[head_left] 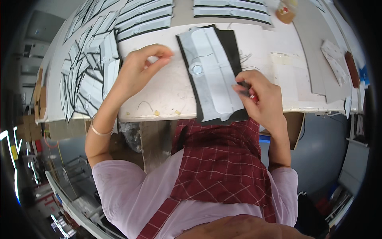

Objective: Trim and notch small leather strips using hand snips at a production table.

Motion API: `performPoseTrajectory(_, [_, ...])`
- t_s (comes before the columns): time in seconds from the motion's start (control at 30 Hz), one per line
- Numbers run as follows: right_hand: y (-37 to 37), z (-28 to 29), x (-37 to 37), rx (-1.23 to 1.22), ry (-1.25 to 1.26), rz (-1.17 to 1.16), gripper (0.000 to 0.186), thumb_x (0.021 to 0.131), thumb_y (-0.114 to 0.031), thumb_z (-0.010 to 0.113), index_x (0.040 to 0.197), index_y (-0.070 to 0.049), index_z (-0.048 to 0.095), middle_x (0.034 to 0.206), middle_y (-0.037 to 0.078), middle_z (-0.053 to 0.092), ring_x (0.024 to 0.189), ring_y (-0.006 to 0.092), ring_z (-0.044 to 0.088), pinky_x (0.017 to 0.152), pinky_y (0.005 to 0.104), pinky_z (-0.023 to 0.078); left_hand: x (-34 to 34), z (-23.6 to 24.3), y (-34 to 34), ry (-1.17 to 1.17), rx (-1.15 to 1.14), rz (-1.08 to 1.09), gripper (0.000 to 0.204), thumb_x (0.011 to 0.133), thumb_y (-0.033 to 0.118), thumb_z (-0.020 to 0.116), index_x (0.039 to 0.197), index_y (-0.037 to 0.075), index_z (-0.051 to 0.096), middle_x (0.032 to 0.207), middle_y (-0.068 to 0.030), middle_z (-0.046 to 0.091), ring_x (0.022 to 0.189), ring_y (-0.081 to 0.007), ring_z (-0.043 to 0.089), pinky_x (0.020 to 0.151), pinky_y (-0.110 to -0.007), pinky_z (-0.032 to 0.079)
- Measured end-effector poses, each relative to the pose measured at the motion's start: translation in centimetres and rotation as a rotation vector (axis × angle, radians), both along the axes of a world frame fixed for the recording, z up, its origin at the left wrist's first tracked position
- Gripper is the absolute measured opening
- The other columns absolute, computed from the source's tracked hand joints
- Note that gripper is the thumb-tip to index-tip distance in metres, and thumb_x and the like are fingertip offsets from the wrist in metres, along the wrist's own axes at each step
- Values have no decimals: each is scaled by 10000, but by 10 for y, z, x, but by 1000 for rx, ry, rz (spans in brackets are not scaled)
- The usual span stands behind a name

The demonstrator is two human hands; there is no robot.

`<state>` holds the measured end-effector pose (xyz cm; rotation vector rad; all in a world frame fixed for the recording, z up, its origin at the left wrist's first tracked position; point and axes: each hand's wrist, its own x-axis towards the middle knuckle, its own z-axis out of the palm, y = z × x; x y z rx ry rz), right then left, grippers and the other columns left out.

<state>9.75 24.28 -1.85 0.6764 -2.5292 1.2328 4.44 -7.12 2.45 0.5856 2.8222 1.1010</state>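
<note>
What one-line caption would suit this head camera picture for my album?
Seated at a white worktable, right hand grips a small tool on a black-and-white fabric piece; left hand pinches above the table.

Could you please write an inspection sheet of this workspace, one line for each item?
Surface: white table, scuffed, loose threads and small crumbs near the front edge.
Job's things: black fabric piece with a white panel and a round snap on it, hanging over the table edge.
Clutter: stacks of similar pieces at left and rear; card sheets at right; small brown item at rear.
Hands: left hand raised, fingers pinched, contents not clear; right hand grips a small dark tool with red on it on the panel.
Cables: nothing seen.
Surroundings: boxes and racks on the floor at left.
</note>
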Motion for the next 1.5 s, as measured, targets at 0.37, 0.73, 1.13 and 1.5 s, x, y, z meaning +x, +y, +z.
performPoseTrajectory(0.37, [-30,-5,-5,364,167,265,232,744,-97,733,843,-65,526,1280,67,671,538,174,626,515,292,518,-40,-28,26,-15,-38,-424,124,913,86,684,1030,43,676,944,-49,626,864,-193,575,738,-321,483])
performPoseTrajectory(0.73, [-34,0,-9,408,92,308,272,728,-156,771,829,-69,534,1365,74,633,554,167,643,545,290,541,-34,-33,21,-36,2,-430,101,950,91,631,933,-3,600,864,-62,568,846,-203,534,746,-333,447])
performPoseTrajectory(1.13, [-33,-2,-8,407,97,291,265,716,-162,767,819,-79,537,1374,52,628,546,171,643,541,293,541,-11,-17,27,129,-43,-239,105,918,33,658,1019,10,640,939,-76,632,854,-198,623,717,-301,487])
performPoseTrajectory(1.5, [-34,-2,-9,372,73,294,250,716,-151,754,809,-82,533,1367,50,633,544,169,640,536,291,537,-21,-27,27,-130,-80,-184,95,964,99,628,1003,13,642,869,-53,623,791,-160,573,721,-302,481])
